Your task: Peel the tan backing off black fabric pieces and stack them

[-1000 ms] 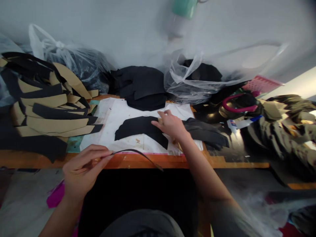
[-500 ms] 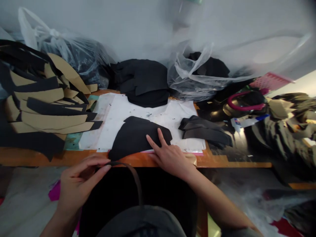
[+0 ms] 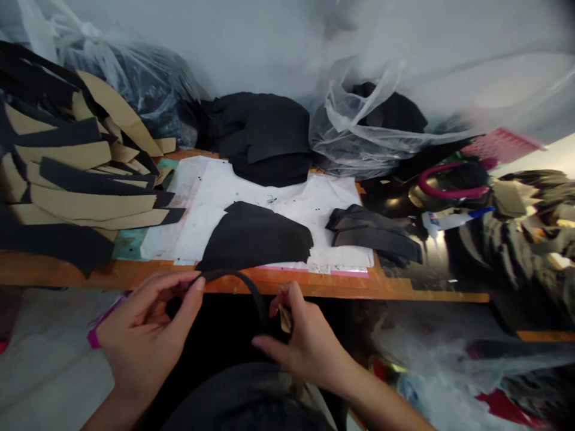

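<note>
My left hand (image 3: 153, 323) pinches one end of a thin black strip (image 3: 245, 280) at the table's front edge. The strip arches to the right and hangs down toward my lap. Just right of its hanging part is my right hand (image 3: 305, 341), thumb and fingers apart, with a small tan piece (image 3: 285, 319) showing by its fingers; whether it touches the strip is unclear. A black fabric panel (image 3: 258, 236) lies on the white sheet (image 3: 197, 206), its lower left corner close to my left fingertips.
Tan and black cut pieces (image 3: 90, 206) are heaped at the left. Behind are black fabric pieces (image 3: 274, 129) and a clear plastic bag (image 3: 350, 120). Dark pieces (image 3: 372, 233), a small bottle (image 3: 433, 222) and a pink basket (image 3: 505, 146) are at the right.
My right hand has left the black panel and come down toward the hanging strip. My left hand still holds the strip's end. The view has shifted slightly.
</note>
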The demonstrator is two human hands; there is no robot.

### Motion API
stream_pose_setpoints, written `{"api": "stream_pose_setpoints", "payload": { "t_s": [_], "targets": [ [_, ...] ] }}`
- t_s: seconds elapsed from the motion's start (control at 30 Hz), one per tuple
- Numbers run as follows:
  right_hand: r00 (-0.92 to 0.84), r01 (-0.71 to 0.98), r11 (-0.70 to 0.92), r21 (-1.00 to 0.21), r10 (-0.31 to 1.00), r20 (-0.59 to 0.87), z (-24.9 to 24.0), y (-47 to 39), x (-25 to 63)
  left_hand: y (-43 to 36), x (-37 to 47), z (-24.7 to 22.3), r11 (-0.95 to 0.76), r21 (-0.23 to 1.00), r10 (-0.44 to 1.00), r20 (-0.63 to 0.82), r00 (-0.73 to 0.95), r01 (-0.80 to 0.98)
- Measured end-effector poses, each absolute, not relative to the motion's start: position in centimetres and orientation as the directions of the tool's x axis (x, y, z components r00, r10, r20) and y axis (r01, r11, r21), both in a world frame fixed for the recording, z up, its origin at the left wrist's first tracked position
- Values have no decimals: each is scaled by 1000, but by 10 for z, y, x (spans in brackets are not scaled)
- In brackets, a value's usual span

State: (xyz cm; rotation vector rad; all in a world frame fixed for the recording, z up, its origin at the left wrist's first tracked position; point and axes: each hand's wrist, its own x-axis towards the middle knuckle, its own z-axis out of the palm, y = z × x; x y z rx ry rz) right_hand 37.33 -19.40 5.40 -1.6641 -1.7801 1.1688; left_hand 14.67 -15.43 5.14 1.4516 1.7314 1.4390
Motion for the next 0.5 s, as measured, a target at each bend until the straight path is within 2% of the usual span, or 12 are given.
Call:
{"api": "stream_pose_setpoints", "payload": {
  "t_s": [0.1,0.2,0.33,0.5],
  "targets": [
    [-155,602,-34,-798,975,-158,44,-188,383,-153,142,50,3,958,894,126,-430,286],
    [-180,535,-16,-845,975,-132,45,-175,400,-152,136,42,79,973,882,33,-471,216],
    [-79,428,-78,-900,989,-124,52,-153,419,-152,134,26,68,963,890,59,-453,260],
    [31,543,-59,-837,998,-51,57,-132,437,-156,136,6,4,893,931,161,-327,451]
  ]
}}
